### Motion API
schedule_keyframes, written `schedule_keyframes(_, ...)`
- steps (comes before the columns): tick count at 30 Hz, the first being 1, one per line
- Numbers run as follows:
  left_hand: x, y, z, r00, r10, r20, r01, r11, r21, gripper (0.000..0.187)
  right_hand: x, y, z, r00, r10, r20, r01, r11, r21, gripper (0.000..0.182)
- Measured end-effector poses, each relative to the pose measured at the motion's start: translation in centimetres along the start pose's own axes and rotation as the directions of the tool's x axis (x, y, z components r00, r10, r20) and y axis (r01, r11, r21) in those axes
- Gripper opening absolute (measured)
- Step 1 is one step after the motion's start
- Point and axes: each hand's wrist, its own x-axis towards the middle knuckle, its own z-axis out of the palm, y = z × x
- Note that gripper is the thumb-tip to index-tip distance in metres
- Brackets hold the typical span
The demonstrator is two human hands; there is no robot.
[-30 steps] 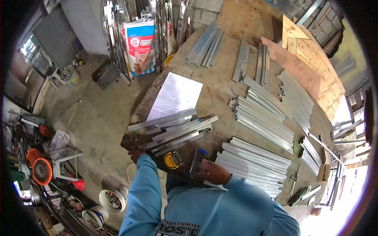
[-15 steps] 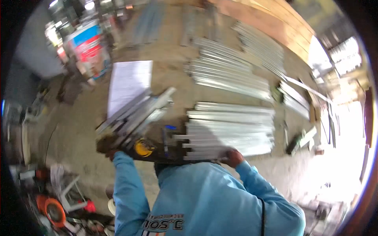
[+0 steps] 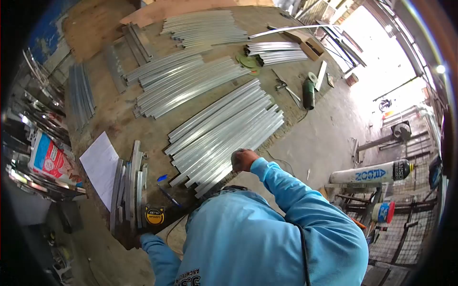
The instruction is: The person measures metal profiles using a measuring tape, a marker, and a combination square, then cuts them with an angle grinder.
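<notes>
My right hand (image 3: 245, 159) rests on the near right part of a row of shiny square metal tubes (image 3: 224, 133). Its fingers are curled round a small greyish thing that I cannot make out. Down at the table's near left corner is my left hand (image 3: 138, 242), mostly hidden by the sleeve and the edge; its fingers do not show. Close to it lie several short metal pieces (image 3: 128, 190), a yellow and black tape measure (image 3: 154, 216) and a blue pen (image 3: 171, 196). A white paper sheet (image 3: 100, 167) sits partly under the short pieces.
Further rows of metal tubes (image 3: 191, 86) cover the table behind. To the right lie a green angle grinder (image 3: 308, 93) and pliers (image 3: 281, 85). An argon cylinder (image 3: 367, 172) lies on its side at far right. A printed bag (image 3: 52, 162) stands at left.
The view has swung round to the right, so the table appears rotated and the argon cylinder shows. My right hand stays over the tubes; my left stays near the table corner.
</notes>
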Motion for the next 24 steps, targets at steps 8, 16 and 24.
schedule_keyframes(8, -3.2, -2.3, 1.6, 0.988, 0.068, 0.14, -0.093, 0.979, 0.181, 0.056, -0.9, -0.6, -0.7, 0.999, -0.013, -0.042, 0.016, 0.996, 0.084, 0.039)
schedule_keyframes(16, -9.3, -1.3, 4.3, 0.977, 0.001, 0.212, -0.07, 0.944, 0.321, 0.058, 0.3, 2.8, 2.1, 0.996, -0.081, -0.04, 0.086, 0.988, 0.127, 0.042)
schedule_keyframes(24, -15.5, 5.5, 19.7, 0.738, 0.472, 0.483, -0.667, 0.401, 0.627, 0.035, -0.6, 6.3, 2.5, 0.88, -0.385, -0.279, 0.472, 0.782, 0.407, 0.041)
